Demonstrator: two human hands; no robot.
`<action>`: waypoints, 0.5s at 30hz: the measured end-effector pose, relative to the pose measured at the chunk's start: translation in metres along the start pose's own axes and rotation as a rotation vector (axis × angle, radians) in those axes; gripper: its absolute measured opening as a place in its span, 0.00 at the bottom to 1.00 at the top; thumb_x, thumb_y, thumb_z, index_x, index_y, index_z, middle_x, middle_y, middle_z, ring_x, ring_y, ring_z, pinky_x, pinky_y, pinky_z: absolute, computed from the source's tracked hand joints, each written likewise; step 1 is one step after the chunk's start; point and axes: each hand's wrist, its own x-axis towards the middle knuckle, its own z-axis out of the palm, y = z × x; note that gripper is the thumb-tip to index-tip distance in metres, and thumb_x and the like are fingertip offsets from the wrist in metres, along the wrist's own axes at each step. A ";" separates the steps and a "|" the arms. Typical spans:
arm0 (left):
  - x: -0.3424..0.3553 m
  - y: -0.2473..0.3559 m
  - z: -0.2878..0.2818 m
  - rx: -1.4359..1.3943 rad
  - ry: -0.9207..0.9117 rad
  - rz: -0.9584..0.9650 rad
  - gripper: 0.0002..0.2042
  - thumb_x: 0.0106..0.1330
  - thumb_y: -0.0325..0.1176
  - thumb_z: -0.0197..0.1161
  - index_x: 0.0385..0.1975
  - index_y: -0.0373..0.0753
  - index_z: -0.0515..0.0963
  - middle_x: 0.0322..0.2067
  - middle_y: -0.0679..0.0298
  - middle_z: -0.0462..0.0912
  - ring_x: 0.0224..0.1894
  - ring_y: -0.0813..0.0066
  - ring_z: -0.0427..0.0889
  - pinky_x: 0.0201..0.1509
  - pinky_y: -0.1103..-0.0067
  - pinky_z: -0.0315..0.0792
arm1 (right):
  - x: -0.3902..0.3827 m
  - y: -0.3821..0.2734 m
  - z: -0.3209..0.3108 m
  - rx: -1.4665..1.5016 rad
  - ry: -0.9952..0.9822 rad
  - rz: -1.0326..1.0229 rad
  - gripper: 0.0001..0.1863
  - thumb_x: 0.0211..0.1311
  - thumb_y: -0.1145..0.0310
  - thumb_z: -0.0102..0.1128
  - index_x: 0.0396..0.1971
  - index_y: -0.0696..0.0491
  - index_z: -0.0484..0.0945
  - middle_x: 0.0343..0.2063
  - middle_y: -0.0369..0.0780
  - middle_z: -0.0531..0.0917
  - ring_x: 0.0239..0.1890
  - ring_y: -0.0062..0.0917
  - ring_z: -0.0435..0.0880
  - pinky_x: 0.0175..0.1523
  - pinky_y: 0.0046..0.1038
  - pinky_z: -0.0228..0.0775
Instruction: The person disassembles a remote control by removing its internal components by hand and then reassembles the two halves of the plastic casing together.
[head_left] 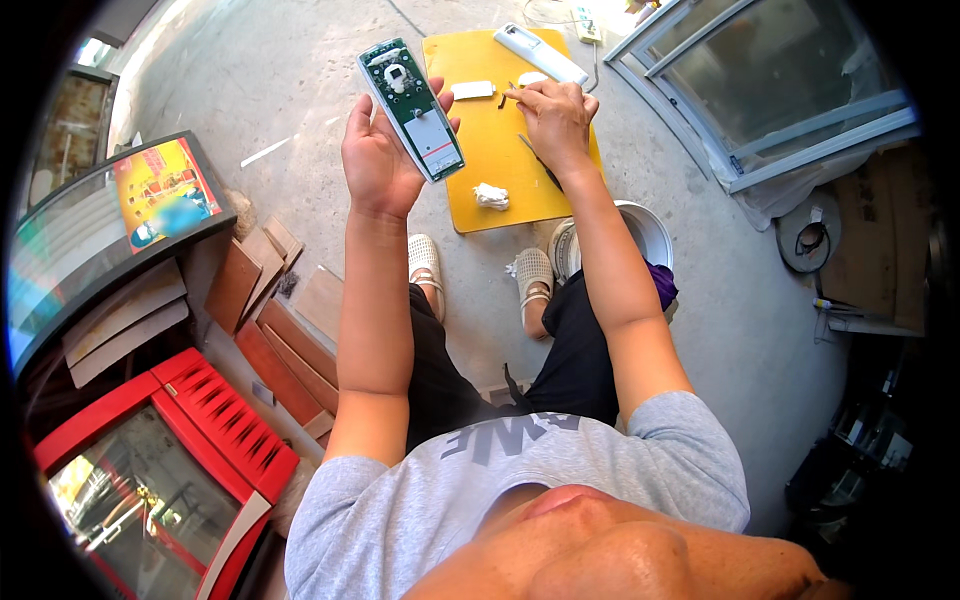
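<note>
- Remote rests in my left hand, at the upper middle of the frame, just left of centre, its green board bare and facing up.
- My left fingers are closed round it: thumb by its left edge, fingertips showing past the right edge, palm under the lower half.
- Its long axis slants steeply, from upper left down to lower right.
- My right hand is well apart from it, over the yellow table; from those fingertips the remote lies left, at nearly the same height in the frame. My left hand is the nearer one, since it bears the remote.
- My right fingers are bent and drawn together; I cannot tell whether they pinch anything. A dark piece is just beside their tips.
- Between the remote and those tips lies a white block; a white shell lies above my right hand, a white bundle lower on the table.
</note>
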 end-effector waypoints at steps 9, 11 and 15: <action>-0.011 -0.006 -0.004 0.065 -0.092 -0.051 0.30 0.79 0.50 0.28 0.69 0.36 0.62 0.64 0.47 0.72 0.61 0.55 0.77 0.65 0.58 0.71 | 0.012 -0.008 0.019 -0.122 -0.108 -0.026 0.02 0.55 0.63 0.71 0.28 0.41 0.88 0.37 0.25 0.85 0.49 0.22 0.75 0.59 0.36 0.51; -0.013 -0.006 -0.001 0.099 -0.096 -0.052 0.30 0.79 0.50 0.28 0.68 0.37 0.63 0.62 0.47 0.74 0.59 0.56 0.78 0.65 0.59 0.72 | 0.011 -0.011 0.016 -0.104 -0.079 -0.049 0.03 0.57 0.64 0.70 0.31 0.44 0.86 0.36 0.29 0.85 0.48 0.25 0.76 0.57 0.37 0.55; -0.014 -0.007 0.002 0.161 -0.115 -0.048 0.29 0.80 0.50 0.29 0.66 0.38 0.67 0.58 0.49 0.78 0.55 0.58 0.81 0.62 0.61 0.74 | 0.015 -0.014 0.015 0.174 0.000 0.119 0.06 0.63 0.68 0.65 0.38 0.51 0.82 0.33 0.36 0.85 0.41 0.30 0.82 0.52 0.37 0.68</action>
